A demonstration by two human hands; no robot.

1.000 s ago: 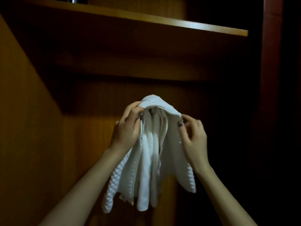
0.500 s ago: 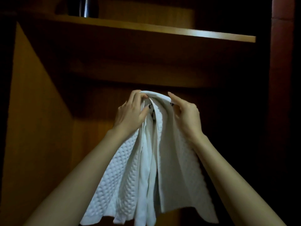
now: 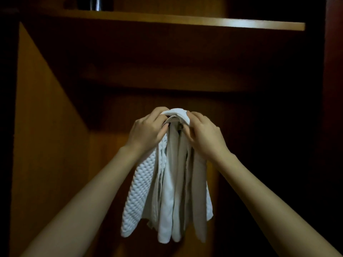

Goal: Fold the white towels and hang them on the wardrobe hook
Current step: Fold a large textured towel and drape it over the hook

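**Dark wardrobe interior, white towels gathered at a hidden hook**

Dim wooden wardrobe (image 3: pixel 46 145), lit only faintly. At its centre, a bundle of white towels (image 3: pixel 167 182), hanging in long loose folds, partly waffle-textured, partly smooth. Well above the towels, a wooden shelf (image 3: pixel 185 21) spanning the width. Higher again and to the left of the towels, a dark shiny container (image 3: pixel 98 3) on that shelf, too cropped to identify.

At the very top of the towels, on their left side, left hand (image 3: pixel 146 130), fingers curled tight round the gathered cloth. Just beside it, on the right side of the towels, right hand (image 3: pixel 206 134), thumb and fingers pinching the same top fold. No hook in sight; presumably under the top of the towels, behind cloth and fingers. Impossible to tell whether caught on it yet.

Probable trouble from here:

- Letting go before seating the fold properly over the hook, and so dropping the whole bundle.
- Too many layers bunched at the top, perhaps too thick for a hook, likely to slide off once released.
- Uneven hang, with the waffle-textured corner reaching low, enough perhaps to drag everything sideways.
- Folds already splayed apart below the hands, so easy to lose any neatness.
- Poor light, forcing aim by touch rather than sight.
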